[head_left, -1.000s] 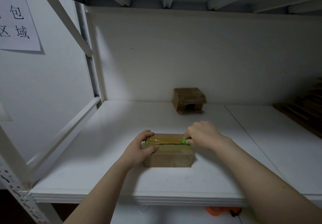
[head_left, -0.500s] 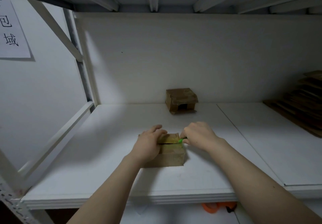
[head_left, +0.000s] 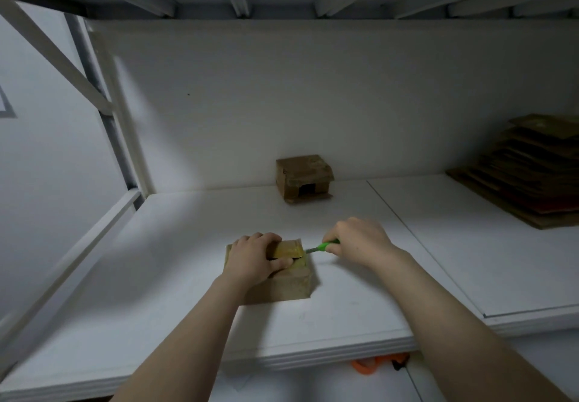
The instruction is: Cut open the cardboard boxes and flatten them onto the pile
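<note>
1. The left hand [head_left: 253, 257] curls over the top of a small cardboard box [head_left: 288, 285], which sits on the white shelf [head_left: 188, 276] at lower centre.
2. The right hand [head_left: 360, 242] grips a green-handled knife [head_left: 324, 246] (blade at the box's upper right edge).
3. The flattened cardboard pile [head_left: 526, 182] lies far right, and a second box [head_left: 302, 177] stands by the back wall.

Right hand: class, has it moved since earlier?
Yes: the right hand shifted rightward relative to the far box, drawing the green cutter to the end of the near box.
</note>
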